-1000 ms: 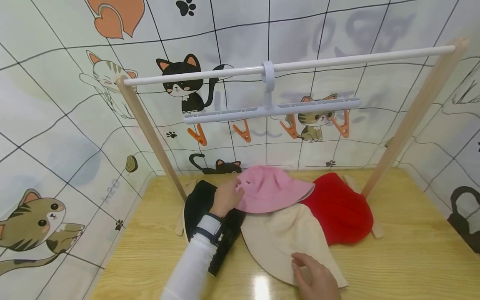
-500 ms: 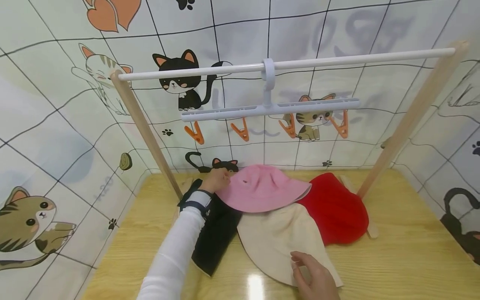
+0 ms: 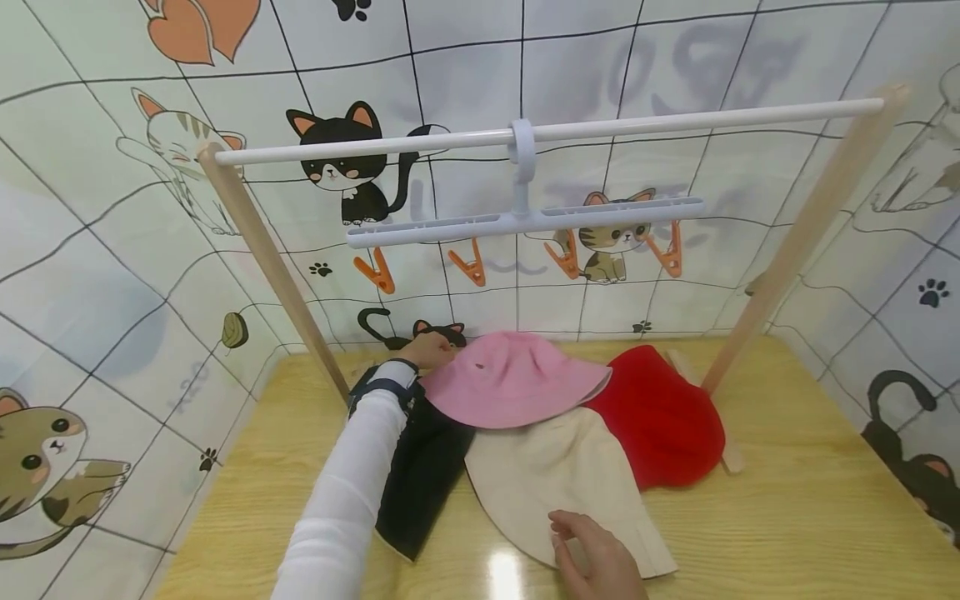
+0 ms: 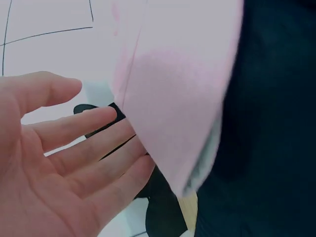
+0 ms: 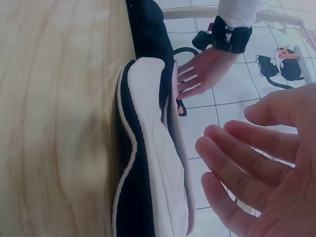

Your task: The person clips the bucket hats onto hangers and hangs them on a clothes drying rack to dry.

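A pink bucket hat (image 3: 517,379) lies partly over a black hat (image 3: 427,467), a cream hat (image 3: 555,475) and a red hat (image 3: 660,417). My left hand (image 3: 429,351) is at the pink hat's left edge, above the black one. In the left wrist view its fingers are extended, with the tips passing behind the pink brim (image 4: 168,98); whether they touch it I cannot tell. Over the cream hat's front part hovers my right hand (image 3: 596,558). The right wrist view shows its fingers (image 5: 256,187) loosely bent, holding nothing.
Behind the hats stands a rack with wooden posts (image 3: 270,258) and a white rod (image 3: 645,125). From the rod hangs a pale hanger (image 3: 525,221) with several orange clips (image 3: 468,262). Cat-patterned walls enclose the wooden table (image 3: 247,500) at the back and sides.
My left hand has moved left and away from me, off the pink hat's crown to the left edge of its brim. The right hand keeps about the same place. The head view has shifted slightly.
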Demonstrator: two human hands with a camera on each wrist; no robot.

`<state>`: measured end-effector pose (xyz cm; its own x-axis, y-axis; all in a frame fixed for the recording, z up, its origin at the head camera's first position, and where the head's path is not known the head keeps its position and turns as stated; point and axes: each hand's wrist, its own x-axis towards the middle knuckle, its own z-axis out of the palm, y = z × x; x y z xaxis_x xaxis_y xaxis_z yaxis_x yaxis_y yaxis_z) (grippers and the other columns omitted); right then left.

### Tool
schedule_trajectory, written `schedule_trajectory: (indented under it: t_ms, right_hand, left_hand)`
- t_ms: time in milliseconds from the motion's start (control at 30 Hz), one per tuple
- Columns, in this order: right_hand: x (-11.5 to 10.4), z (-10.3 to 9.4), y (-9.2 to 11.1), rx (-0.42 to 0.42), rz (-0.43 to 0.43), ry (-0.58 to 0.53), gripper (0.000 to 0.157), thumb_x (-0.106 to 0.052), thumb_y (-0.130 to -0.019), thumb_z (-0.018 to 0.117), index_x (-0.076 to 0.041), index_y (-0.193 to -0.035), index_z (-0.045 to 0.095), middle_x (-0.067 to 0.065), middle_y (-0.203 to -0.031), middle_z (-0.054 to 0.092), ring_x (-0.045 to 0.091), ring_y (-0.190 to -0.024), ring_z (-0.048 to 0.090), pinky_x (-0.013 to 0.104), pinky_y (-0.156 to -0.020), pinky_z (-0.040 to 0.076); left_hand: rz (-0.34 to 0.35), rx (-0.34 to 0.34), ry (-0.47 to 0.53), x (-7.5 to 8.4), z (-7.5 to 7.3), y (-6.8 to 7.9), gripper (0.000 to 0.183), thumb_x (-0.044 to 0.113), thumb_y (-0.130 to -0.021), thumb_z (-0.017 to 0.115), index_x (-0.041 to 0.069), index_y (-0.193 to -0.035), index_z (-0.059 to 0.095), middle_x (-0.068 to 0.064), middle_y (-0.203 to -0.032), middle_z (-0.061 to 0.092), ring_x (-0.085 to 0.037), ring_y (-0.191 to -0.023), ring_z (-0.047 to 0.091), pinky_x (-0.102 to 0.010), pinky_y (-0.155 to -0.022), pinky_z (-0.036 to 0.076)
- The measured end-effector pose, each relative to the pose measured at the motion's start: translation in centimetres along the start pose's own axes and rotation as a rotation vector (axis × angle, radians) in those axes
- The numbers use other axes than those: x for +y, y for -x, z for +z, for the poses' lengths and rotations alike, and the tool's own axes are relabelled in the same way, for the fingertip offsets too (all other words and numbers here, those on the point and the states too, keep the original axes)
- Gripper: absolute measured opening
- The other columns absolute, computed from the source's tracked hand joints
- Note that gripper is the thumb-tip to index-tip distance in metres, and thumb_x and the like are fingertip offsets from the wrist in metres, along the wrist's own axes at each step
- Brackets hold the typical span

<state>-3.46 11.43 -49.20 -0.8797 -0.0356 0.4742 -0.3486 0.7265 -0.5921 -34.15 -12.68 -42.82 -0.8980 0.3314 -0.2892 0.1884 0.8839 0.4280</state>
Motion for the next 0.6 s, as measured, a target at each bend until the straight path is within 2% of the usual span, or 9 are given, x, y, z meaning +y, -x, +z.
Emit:
schedule_trajectory:
  t_ms: [67, 167, 233, 300, 367, 433, 533, 567, 600]
  right_hand:
    - [-0.3, 0.0, 0.0, -0.009, 0.012, 0.003, 0.027, -0.002, -0.074, 0.077, -0.011, -0.097, 0.07, -0.014, -0.084, 0.065, 0.005, -0.073, 0.061, 0.03, -0.062, 0.052]
    - [-0.5, 0.0, 0.0, -0.014, 0.023, 0.004, 0.027, -0.001, -0.073, 0.078, -0.011, -0.097, 0.07, -0.016, -0.084, 0.064, 0.004, -0.073, 0.061, 0.03, -0.063, 0.052]
    - [-0.6, -0.1, 0.0, -0.013, 0.02, 0.003, 0.027, -0.001, -0.072, 0.078, -0.011, -0.096, 0.07, -0.016, -0.084, 0.064, 0.004, -0.073, 0.061, 0.029, -0.063, 0.052]
    - [-0.6, -0.1, 0.0, -0.008, 0.012, 0.001, 0.027, 0.0, -0.072, 0.078, -0.01, -0.096, 0.07, -0.016, -0.083, 0.064, 0.004, -0.073, 0.061, 0.029, -0.062, 0.052]
    - [-0.5, -0.1, 0.0, -0.005, 0.004, 0.002, 0.027, 0.0, -0.071, 0.078, -0.01, -0.095, 0.07, -0.016, -0.084, 0.064, 0.004, -0.072, 0.061, 0.029, -0.062, 0.052]
    - [-0.5, -0.1, 0.0, -0.012, 0.006, 0.006, 0.027, -0.001, -0.072, 0.078, -0.01, -0.095, 0.07, -0.016, -0.083, 0.063, 0.004, -0.072, 0.06, 0.029, -0.062, 0.052]
    - [-0.4, -0.1, 0.1, -0.02, 0.017, 0.011, 0.026, -0.002, -0.072, 0.078, -0.011, -0.095, 0.07, -0.016, -0.083, 0.063, 0.003, -0.072, 0.06, 0.028, -0.062, 0.052]
    - [-0.4, 0.0, 0.1, -0.019, 0.017, 0.011, 0.026, -0.002, -0.072, 0.078, -0.011, -0.095, 0.07, -0.016, -0.083, 0.063, 0.003, -0.072, 0.06, 0.028, -0.062, 0.052]
    - [-0.3, 0.0, 0.2, -0.018, 0.017, 0.012, 0.026, -0.001, -0.072, 0.078, -0.011, -0.095, 0.07, -0.016, -0.083, 0.063, 0.003, -0.072, 0.06, 0.028, -0.062, 0.052]
  left_hand:
    - [-0.018, -0.015, 0.01, 0.2, 0.0, -0.2, 0.032, 0.021, -0.097, 0.053, -0.001, -0.113, 0.068, -0.011, -0.102, 0.064, -0.024, -0.09, 0.056, -0.035, -0.077, 0.046]
    - [-0.065, -0.055, 0.112, 0.1, 0.1, -0.8, 0.029, 0.023, -0.097, 0.053, 0.0, -0.103, 0.071, -0.008, -0.085, 0.057, -0.022, -0.079, 0.052, -0.032, -0.067, 0.041]
    - [-0.083, -0.063, 0.178, 0.0, 0.2, -1.3, 0.028, 0.024, -0.097, 0.054, 0.001, -0.099, 0.07, -0.005, -0.08, 0.053, -0.02, -0.075, 0.049, -0.03, -0.063, 0.038]
    - [-0.089, -0.077, 0.257, 0.1, 0.4, -1.8, 0.029, 0.023, -0.097, 0.053, -0.003, -0.096, 0.067, -0.006, -0.079, 0.049, -0.018, -0.07, 0.046, -0.028, -0.06, 0.035]
    - [-0.087, -0.071, 0.309, 0.3, 0.5, -2.2, 0.031, 0.021, -0.096, 0.052, -0.008, -0.097, 0.063, -0.008, -0.087, 0.053, -0.018, -0.07, 0.045, -0.027, -0.06, 0.035]
    - [-0.109, -0.08, 0.391, 0.7, 0.5, -2.5, 0.035, 0.021, -0.098, 0.05, -0.01, -0.112, 0.06, -0.011, -0.102, 0.054, -0.019, -0.077, 0.047, -0.027, -0.065, 0.038]
    - [-0.17, -0.08, 0.529, 1.3, 0.5, -2.7, 0.044, 0.022, -0.099, 0.051, -0.005, -0.134, 0.05, -0.015, -0.134, 0.049, -0.026, -0.103, 0.052, -0.032, -0.085, 0.044]
    - [-0.186, -0.075, 0.567, 1.5, 0.4, -2.7, 0.046, 0.023, -0.099, 0.051, -0.004, -0.137, 0.048, -0.015, -0.14, 0.045, -0.029, -0.112, 0.05, -0.037, -0.091, 0.044]
    - [-0.204, -0.075, 0.598, 1.6, 0.4, -2.8, 0.047, 0.024, -0.099, 0.052, -0.002, -0.138, 0.047, -0.016, -0.136, 0.047, -0.031, -0.116, 0.048, -0.039, -0.094, 0.042]
